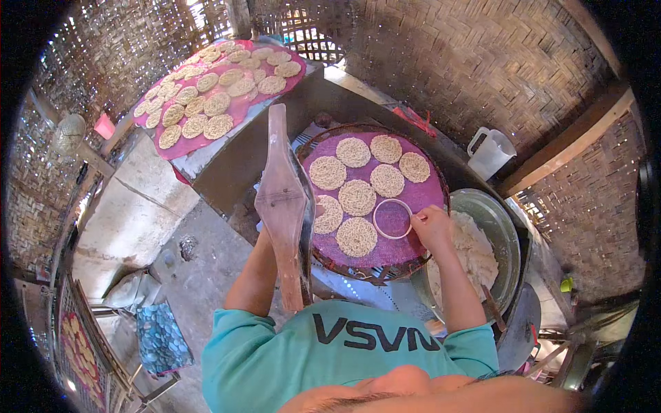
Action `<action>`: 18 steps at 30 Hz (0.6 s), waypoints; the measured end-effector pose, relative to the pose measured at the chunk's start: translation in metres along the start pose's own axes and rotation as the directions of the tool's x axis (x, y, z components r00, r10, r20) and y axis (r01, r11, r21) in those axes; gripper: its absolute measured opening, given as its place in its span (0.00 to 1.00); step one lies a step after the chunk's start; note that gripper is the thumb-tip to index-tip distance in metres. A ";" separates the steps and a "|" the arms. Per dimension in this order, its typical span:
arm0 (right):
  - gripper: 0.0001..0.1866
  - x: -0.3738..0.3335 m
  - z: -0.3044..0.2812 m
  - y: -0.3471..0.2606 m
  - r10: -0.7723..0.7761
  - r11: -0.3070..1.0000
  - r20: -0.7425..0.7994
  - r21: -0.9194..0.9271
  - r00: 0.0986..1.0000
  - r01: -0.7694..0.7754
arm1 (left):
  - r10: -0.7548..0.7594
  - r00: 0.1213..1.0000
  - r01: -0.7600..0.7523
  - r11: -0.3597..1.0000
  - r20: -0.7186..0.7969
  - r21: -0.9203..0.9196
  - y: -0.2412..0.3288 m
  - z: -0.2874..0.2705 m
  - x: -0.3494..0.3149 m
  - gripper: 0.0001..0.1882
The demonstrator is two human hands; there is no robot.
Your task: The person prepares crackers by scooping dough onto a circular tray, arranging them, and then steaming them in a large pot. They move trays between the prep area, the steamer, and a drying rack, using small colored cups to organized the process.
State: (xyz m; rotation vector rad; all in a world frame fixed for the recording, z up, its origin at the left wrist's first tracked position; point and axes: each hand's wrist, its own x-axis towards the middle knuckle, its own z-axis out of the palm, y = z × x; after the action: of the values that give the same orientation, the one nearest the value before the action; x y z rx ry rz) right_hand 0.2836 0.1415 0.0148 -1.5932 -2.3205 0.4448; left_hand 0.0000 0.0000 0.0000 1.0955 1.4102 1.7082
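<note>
Teal T-shirt [323, 361], short sleeves [237, 327] ending well back from the hands. Large dark rounded block letters [360, 335] across the chest, body side of the hands. Right hand [432, 230] bare; forearm [463, 292] behind it bare up to the hem.

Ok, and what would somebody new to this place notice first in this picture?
Probably the eight pale round cakes on the bright purple cloth at the centre, with the right hand holding a white ring beside them. Next might come the long wooden piece standing out just left of the cloth, then the big tub of pale dough on the right.
</note>
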 end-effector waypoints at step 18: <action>0.28 -0.062 -0.039 -0.056 -0.229 0.238 0.551 0.831 0.802 -0.503 | 0.372 0.896 -0.396 0.916 0.244 0.058 0.045 0.091 0.043 0.22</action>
State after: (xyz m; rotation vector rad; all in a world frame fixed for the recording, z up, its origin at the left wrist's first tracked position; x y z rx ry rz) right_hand 0.2731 0.0675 0.0693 -0.9659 -1.3601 2.2053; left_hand 0.0644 0.0674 0.0584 1.6665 1.2052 1.7129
